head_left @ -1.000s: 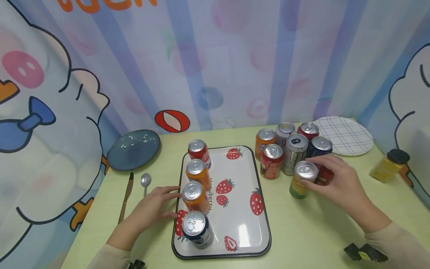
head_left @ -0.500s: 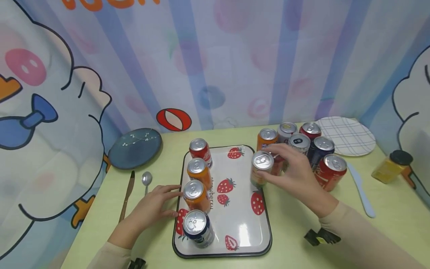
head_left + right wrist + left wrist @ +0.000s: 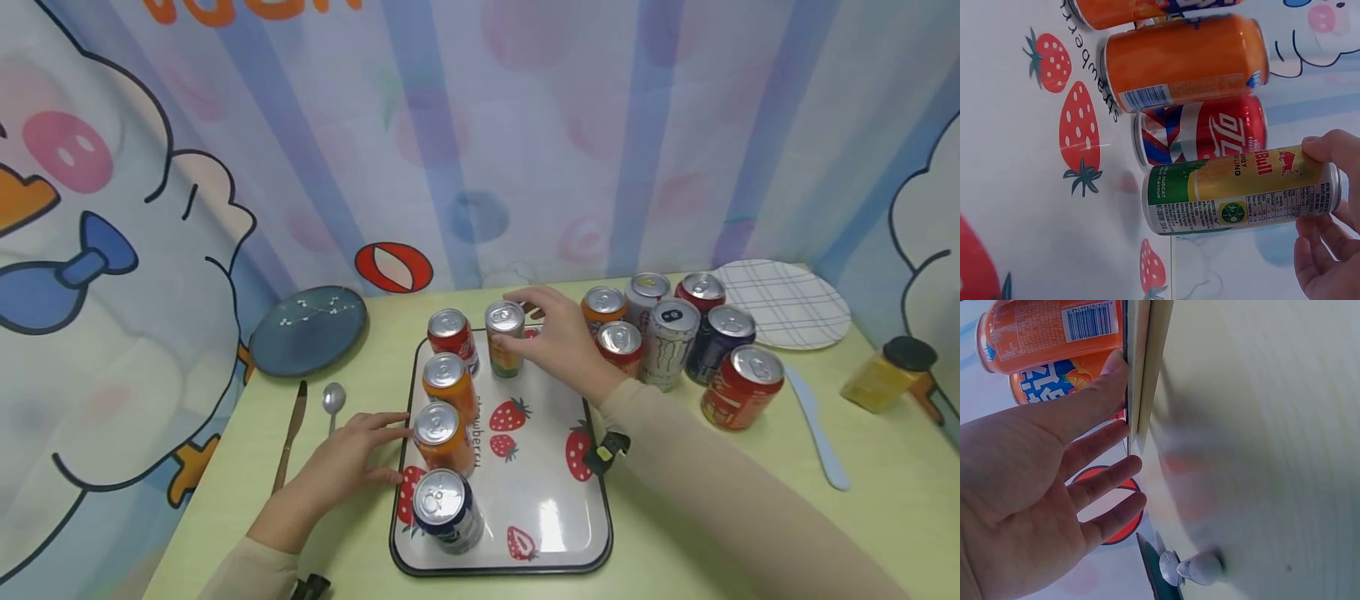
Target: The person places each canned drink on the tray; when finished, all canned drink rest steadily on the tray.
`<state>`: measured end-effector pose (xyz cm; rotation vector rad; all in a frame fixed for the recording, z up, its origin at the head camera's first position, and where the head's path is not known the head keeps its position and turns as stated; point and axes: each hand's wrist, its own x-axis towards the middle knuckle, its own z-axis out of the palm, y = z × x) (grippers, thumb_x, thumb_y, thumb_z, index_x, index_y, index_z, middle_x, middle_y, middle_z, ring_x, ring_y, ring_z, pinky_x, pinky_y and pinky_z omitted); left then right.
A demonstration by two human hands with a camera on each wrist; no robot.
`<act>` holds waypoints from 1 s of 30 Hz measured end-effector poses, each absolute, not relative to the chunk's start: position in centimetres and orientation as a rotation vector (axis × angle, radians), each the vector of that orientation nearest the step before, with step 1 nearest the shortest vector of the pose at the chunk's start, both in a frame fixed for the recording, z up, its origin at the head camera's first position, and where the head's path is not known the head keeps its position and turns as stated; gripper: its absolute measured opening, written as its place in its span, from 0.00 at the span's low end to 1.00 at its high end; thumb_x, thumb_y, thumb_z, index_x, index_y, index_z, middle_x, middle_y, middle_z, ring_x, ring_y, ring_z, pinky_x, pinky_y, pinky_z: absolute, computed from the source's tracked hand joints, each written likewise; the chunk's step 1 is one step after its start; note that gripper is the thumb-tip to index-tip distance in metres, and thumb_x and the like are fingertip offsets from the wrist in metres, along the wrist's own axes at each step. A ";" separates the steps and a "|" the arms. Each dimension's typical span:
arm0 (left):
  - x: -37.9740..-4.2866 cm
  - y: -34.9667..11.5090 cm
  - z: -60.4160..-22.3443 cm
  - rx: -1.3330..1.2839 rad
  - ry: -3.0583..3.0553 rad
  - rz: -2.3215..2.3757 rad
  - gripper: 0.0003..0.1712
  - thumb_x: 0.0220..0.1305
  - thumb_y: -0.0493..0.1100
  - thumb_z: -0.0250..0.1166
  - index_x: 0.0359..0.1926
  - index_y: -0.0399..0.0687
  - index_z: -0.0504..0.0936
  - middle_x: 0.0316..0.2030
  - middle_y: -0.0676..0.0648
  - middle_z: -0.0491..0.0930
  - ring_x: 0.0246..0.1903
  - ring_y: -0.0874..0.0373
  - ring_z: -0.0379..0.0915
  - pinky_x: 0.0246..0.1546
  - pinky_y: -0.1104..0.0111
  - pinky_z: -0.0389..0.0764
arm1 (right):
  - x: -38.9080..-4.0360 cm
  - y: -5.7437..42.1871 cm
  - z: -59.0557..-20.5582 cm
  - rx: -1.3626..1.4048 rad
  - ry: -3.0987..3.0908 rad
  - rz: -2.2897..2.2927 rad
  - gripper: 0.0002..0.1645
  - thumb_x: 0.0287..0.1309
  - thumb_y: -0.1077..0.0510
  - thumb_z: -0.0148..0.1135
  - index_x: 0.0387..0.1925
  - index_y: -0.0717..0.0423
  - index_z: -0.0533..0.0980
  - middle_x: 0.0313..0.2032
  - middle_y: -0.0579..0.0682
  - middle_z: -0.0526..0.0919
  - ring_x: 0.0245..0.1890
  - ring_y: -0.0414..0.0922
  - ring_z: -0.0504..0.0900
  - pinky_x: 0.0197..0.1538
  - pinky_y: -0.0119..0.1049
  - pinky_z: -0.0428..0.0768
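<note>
My right hand pinches a yellow-and-green Red Bull can near its top, between thumb and fingers. The can is upright at the far end of the strawberry-print tray, beside a red cola can. Whether its base touches the tray, I cannot tell. Down the tray's left side, two orange soda cans and a dark blue can follow the cola can in a row. My left hand rests at the tray's left edge with relaxed fingers, holding nothing.
Several cans stand grouped right of the tray, with a red can in front. Beyond are a checked plate, a light blue knife and a yellow jar. Left lie a dark plate, brown knife and spoon.
My right hand has carried the Red Bull can leftward from the group of cans, over the tray to beside the cola can. My left hand has stayed at the tray's edge.
</note>
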<state>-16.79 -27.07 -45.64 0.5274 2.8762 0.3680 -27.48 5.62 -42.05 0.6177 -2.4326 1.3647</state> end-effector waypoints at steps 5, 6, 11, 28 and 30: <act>-17.0 -26.9 -45.6 0.529 2.883 0.346 0.37 0.52 0.53 0.81 0.64 0.57 0.83 0.72 0.47 0.73 0.70 0.43 0.68 0.67 0.42 0.75 | -28.9 4.5 -42.4 0.612 -2.479 1.357 0.33 0.52 0.55 0.81 0.60 0.57 0.80 0.56 0.54 0.84 0.52 0.52 0.83 0.55 0.48 0.86; -17.0 -26.9 -45.6 0.525 2.882 0.345 0.37 0.52 0.53 0.81 0.64 0.58 0.83 0.72 0.47 0.73 0.70 0.43 0.68 0.67 0.43 0.75 | -29.1 4.3 -42.5 0.612 -2.487 1.354 0.33 0.52 0.55 0.81 0.60 0.58 0.80 0.56 0.54 0.84 0.52 0.52 0.83 0.55 0.47 0.85; -17.0 -26.9 -45.6 0.491 2.875 0.356 0.36 0.52 0.53 0.81 0.64 0.58 0.83 0.72 0.48 0.73 0.70 0.43 0.68 0.68 0.42 0.74 | -29.5 3.9 -42.8 0.594 -2.521 1.361 0.33 0.53 0.55 0.81 0.60 0.57 0.79 0.56 0.55 0.83 0.52 0.54 0.83 0.53 0.49 0.86; -16.8 -27.0 -45.5 0.495 2.873 0.375 0.37 0.51 0.53 0.81 0.64 0.58 0.83 0.71 0.48 0.73 0.70 0.43 0.68 0.68 0.42 0.74 | -24.6 7.5 -41.4 0.656 -2.618 1.122 0.34 0.58 0.52 0.77 0.64 0.56 0.78 0.64 0.56 0.78 0.66 0.56 0.76 0.69 0.56 0.76; -16.7 -27.0 -45.4 0.499 2.875 0.380 0.37 0.51 0.52 0.81 0.64 0.58 0.83 0.71 0.47 0.73 0.70 0.42 0.68 0.68 0.42 0.74 | -23.4 9.1 -41.4 0.669 -2.589 1.083 0.31 0.57 0.54 0.77 0.61 0.56 0.79 0.62 0.55 0.79 0.65 0.56 0.77 0.68 0.57 0.77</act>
